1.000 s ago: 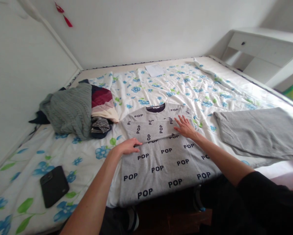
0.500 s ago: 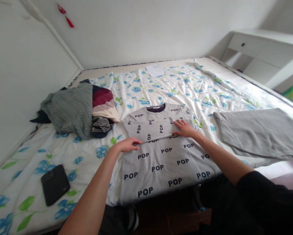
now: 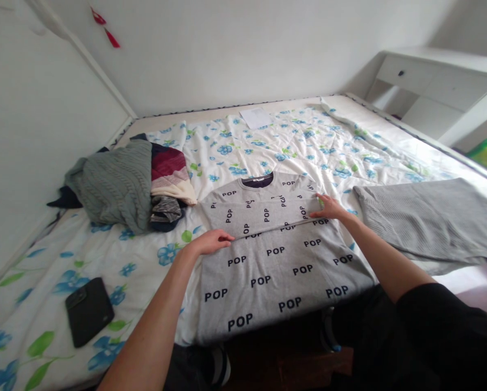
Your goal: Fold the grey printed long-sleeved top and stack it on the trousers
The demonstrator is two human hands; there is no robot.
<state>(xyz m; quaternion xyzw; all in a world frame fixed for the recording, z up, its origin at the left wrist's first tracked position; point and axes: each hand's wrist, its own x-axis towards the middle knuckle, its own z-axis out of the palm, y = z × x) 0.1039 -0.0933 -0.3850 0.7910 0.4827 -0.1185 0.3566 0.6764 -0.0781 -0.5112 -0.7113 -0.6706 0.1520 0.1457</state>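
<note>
Both spread flat and pinching nothing, the left hand point(image 3: 209, 242) and right hand point(image 3: 329, 208) lay at either end of the fold across the grey POP sweatshirt point(image 3: 272, 275), apparently keeping it smooth on the flowered duvet point(image 3: 243, 145).

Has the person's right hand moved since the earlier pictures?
Yes: the right hand has shifted rightward along the fold of the grey POP sweatshirt, closer to the grey ribbed garment lying beside it.
</note>
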